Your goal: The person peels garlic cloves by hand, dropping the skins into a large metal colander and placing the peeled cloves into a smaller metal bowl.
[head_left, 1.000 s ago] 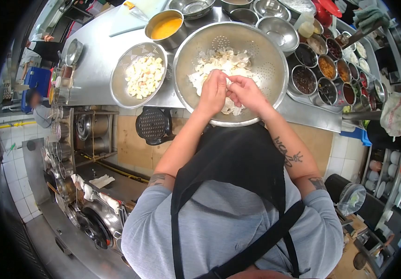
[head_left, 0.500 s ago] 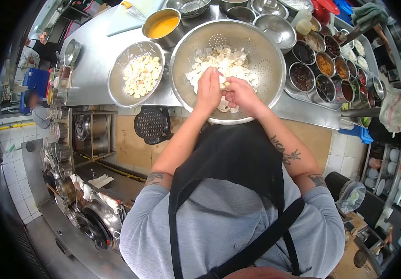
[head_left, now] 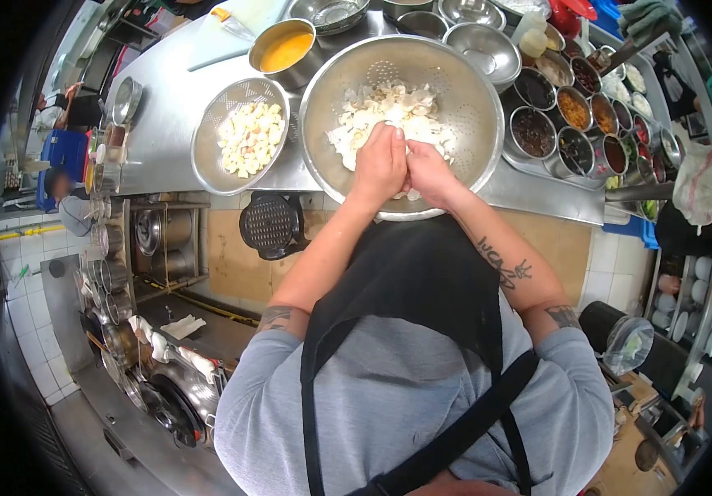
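Note:
A large perforated steel colander (head_left: pixel 480 107) on the counter in front of me holds a heap of garlic with pale papery skins (head_left: pixel 389 107). Over its near side, my left hand (head_left: pixel 381 165) and my right hand (head_left: pixel 432 174) are pressed together, fingers closed. A garlic clove showed between them a moment ago; the hands now hide it. To the left, a smaller colander (head_left: pixel 204 157) tilts slightly and contains many pale peeled cloves (head_left: pixel 250 136).
Behind the smaller colander stands a pot of orange liquid (head_left: pixel 284 51). A white cutting board (head_left: pixel 215 41) with a yellow-handled knife (head_left: pixel 232 23) lies at the back left. Steel bowls (head_left: pixel 484 51) and several ingredient tins (head_left: pixel 533 132) crowd the right. Another person (head_left: pixel 71 202) is at far left.
My hands have closed together, covering the garlic clove that showed between my fingers. The fingers of my right hand have tucked in against my left hand.

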Motion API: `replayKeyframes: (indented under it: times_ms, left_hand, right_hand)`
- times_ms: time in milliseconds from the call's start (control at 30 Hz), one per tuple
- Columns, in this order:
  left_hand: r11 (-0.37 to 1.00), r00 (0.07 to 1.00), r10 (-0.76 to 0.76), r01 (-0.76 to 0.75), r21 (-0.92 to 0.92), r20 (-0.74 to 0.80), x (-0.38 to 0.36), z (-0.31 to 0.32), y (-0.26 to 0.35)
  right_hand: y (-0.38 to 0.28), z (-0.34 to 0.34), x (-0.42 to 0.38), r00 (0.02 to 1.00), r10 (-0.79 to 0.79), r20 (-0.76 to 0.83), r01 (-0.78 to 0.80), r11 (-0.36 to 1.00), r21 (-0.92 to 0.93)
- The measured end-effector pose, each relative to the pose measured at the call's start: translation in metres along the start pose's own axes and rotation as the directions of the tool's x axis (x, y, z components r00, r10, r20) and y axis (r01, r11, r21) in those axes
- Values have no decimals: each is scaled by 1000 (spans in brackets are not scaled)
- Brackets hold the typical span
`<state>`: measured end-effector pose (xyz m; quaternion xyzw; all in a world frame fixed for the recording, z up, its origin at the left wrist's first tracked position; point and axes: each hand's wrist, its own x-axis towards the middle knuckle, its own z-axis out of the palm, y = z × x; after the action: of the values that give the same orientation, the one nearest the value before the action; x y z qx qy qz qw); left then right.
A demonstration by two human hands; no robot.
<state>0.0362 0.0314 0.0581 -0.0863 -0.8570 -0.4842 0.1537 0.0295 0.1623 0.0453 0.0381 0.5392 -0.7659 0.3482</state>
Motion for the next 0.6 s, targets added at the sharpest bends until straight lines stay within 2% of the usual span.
replayKeyframes:
  times_ms: [67,100,133,167,200,300,400,533,600]
  left_hand:
    - [998,999,-13,11,-54,-40,0,4,-7]
    - [955,977,-214,210,-211,5,2,2,-3]
    - [847,914,-397,399,-351,81,4,-4,3]
    - [683,815,-549,564,-464,183,5,-8,6]
    - [528,770,-572,609,-592,282,3,-9,1]
    - [297,708,-558,658,-692,433,3,-14,-9]
    - [262,726,-501,647,-716,472,4,-16,-16]
    - [137,677,-517,669,-730,524,4,-21,-13]
    - [93,671,-513,664,-742,536,4,-19,-14]
  right_hand:
    - [0,-4,0,1000,-7,-3,7,997,74]
    - [-9,-1,-4,1000,3,-8,-2,991,131]
    - [-14,0,-8,1000,14,-12,-12,982,188]
    - [-17,0,-10,1000,3,-21,1,983,183]
    - [-20,1,-10,1000,-9,-29,14,984,179]
    - [-18,0,-9,999,-20,-37,26,987,157]
    - [-18,-3,-11,999,-30,-20,33,987,159]
    - [-17,-7,-8,999,33,-38,-22,963,270]
    - [-17,-8,-6,999,17,-32,-12,984,179]
